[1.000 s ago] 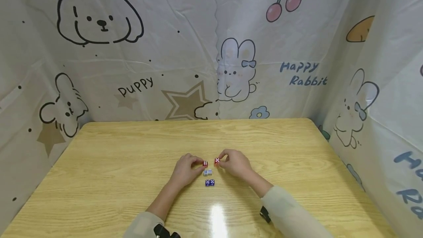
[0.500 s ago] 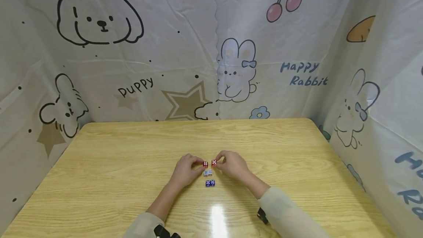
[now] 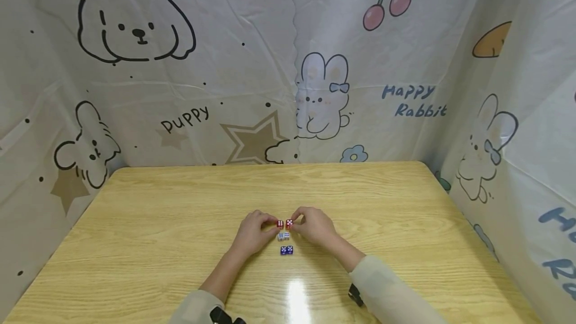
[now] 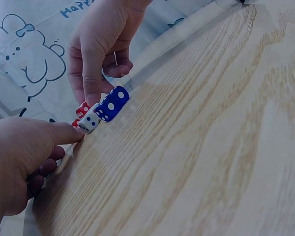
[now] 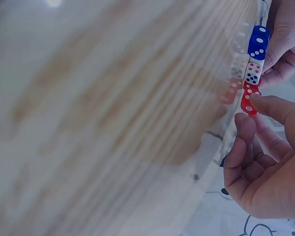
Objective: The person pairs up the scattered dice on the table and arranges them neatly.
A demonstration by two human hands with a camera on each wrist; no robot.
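Observation:
My left hand (image 3: pixel 253 232) pinches a red die (image 3: pixel 280 224) with white pips between thumb and fingertips. Facing it, my right hand (image 3: pixel 316 227) grips a second red die (image 3: pixel 289 224), a narrow gap away. Just nearer to me sit two white dice (image 3: pixel 283 236) side by side, and nearer still is a pair of blue dice (image 3: pixel 286 250) against each other. In the left wrist view the white dice (image 4: pixel 89 121) and blue dice (image 4: pixel 111 104) partly hide the red ones. The right wrist view has my thumb on a red die (image 5: pixel 249 104).
All the dice stand on a wood-grain table (image 3: pixel 180 204). A pale cloth curtain (image 3: pixel 252 64) with cartoon prints hangs behind the table and along both sides. Light reflects off the tabletop near the front.
My right hand has moved left with its red die, narrowing the gap to the other red die. My left hand, the white dice and the blue dice have stayed in place.

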